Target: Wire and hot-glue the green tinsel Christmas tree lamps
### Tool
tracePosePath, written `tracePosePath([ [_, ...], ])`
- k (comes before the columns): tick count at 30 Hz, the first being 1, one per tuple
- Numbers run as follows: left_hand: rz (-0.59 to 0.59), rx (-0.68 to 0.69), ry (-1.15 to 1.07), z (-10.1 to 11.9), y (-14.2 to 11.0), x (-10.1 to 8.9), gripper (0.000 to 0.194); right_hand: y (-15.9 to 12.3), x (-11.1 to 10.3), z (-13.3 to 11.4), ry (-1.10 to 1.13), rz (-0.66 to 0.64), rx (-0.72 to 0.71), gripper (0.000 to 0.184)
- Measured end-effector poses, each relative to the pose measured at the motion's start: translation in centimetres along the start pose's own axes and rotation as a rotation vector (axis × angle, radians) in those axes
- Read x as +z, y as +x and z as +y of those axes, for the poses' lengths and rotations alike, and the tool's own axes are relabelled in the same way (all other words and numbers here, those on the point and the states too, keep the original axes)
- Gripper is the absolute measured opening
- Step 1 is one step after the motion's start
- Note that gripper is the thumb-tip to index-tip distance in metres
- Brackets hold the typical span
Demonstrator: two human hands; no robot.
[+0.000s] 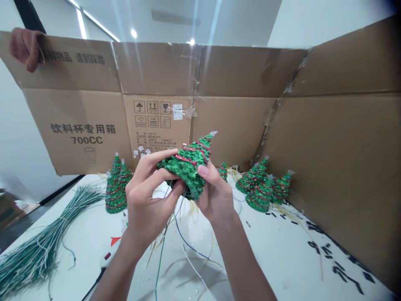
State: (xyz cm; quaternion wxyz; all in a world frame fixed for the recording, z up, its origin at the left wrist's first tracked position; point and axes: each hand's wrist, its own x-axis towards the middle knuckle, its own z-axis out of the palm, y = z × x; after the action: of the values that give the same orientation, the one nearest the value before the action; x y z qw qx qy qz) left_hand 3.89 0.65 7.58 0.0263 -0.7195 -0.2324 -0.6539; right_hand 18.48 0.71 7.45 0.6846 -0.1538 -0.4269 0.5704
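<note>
Green tree [190, 173] with red garland: in the head view it is held above the white table [275, 255], tilted, its silvery tip pointing up and right, its open base facing the person. The left hand [145, 184] clamps the base edge, fingers over the outside and thumb at the underside. The right hand [216, 190] grips the other side, thumb pressed on the foliage. Loose wires, including 1 blue wire [188, 240], hang below. More trees [261, 192] stand to the right, near the cardboard wall [234, 125]; a green wire bundle [67, 221] lies left.
</note>
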Motion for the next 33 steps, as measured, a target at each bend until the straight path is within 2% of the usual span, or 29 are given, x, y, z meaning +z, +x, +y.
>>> tracePosePath([
  [6, 0.008, -0.017, -0.046, 0.34, -0.09, 0.03, 0.017, -0.18, 0.19, 0.08, -0.004, 0.015, -0.011, 0.055],
  [10, 0.013, -0.055, -0.126, 0.39, -0.16, 0.15, 0.020, -0.32, 0.31, 0.02, -0.036, 0.049, -0.004, 0.059],
  [17, -0.031, -0.076, -0.210, 0.09, -0.11, 0.10, 0.023, -0.39, 0.31, -0.18, -0.051, 0.060, -0.001, 0.059],
  [26, -0.039, -0.104, -0.206, 0.34, -0.21, 0.14, 0.022, -0.23, 0.03, -0.05, -0.038, 0.063, -0.026, 0.059],
  [33, -0.053, -0.102, -0.183, 0.10, -0.10, 0.12, 0.018, -0.30, 0.30, -0.27, -0.005, 0.062, 0.000, 0.068],
])
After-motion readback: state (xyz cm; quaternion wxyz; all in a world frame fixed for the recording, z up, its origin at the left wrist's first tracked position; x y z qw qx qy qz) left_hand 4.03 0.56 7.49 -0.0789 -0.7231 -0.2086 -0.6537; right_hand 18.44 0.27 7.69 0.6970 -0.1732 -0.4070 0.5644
